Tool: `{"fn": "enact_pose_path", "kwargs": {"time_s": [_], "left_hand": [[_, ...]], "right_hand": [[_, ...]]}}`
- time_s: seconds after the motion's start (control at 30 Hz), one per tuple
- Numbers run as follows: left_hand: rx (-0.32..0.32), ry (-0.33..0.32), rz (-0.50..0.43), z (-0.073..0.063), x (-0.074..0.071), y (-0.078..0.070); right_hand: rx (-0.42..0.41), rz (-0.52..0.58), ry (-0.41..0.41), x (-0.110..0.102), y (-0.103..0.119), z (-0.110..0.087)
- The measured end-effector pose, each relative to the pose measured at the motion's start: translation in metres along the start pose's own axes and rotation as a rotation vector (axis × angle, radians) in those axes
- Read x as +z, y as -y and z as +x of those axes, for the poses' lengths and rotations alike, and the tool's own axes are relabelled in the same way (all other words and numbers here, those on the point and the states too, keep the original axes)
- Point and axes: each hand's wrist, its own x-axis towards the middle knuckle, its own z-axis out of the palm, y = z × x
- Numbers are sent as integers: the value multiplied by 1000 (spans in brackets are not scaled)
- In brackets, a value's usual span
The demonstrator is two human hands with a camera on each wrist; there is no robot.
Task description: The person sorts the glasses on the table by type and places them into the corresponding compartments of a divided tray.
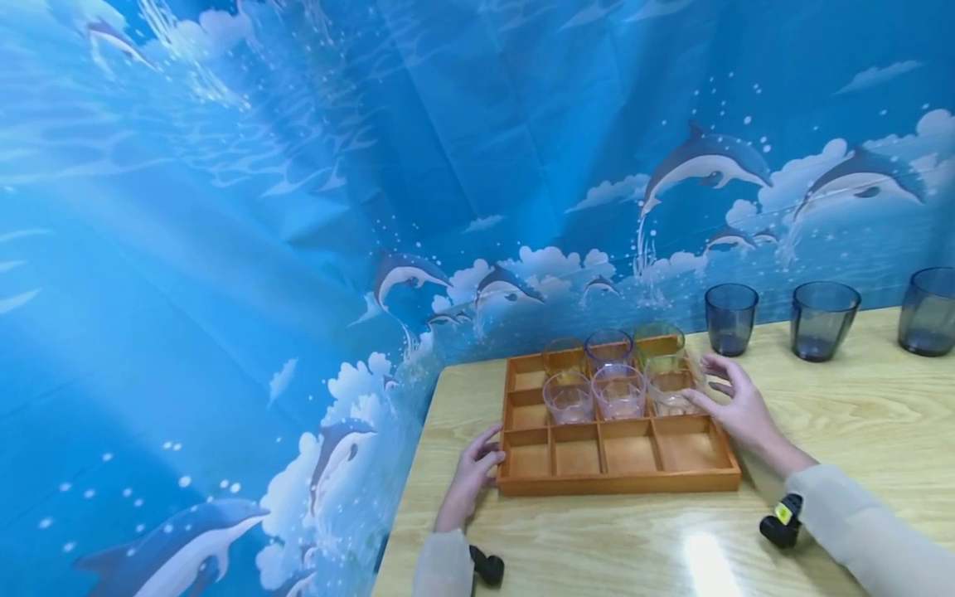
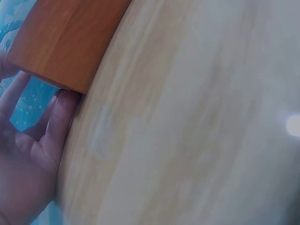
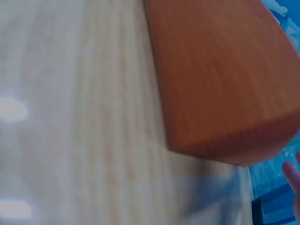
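Hands bracketing the wooden tray (image 1: 619, 481) on the table (image 1: 858, 414).

I am seeing my left hand (image 1: 472, 477) lying against the tray's left wall, fingers loosely curled and gripping nothing, while my right hand (image 1: 734, 402), fingers apart, is touching a clear glass (image 1: 669, 385) in the tray's right column; three dark tumblers (image 1: 821, 319) are standing behind.

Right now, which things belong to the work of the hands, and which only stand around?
In the work:
- wooden tray, left hand at its left edge
- clear glasses in the tray's back compartments
- right hand, at the rightmost glass

Standing around:
- three dark glasses on the table
- dolphin backdrop
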Motion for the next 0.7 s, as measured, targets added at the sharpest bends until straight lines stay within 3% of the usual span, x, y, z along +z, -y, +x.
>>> {"fn": "enact_pose_path", "kwargs": {"time_s": [0.2, 0.37, 0.57, 0.7], "left_hand": [[3, -6, 4, -1, 1, -2], [9, -6, 1, 0, 2, -1], [3, 6, -7, 1, 1, 0], [6, 0, -4, 0, 1, 0]], "right_hand": [[67, -50, -113, -15, -6, 16], [188, -94, -153, -28, -10, 32], [337, -120, -62, -39, -20, 50], [369, -110, 13, -44, -22, 65]]}}
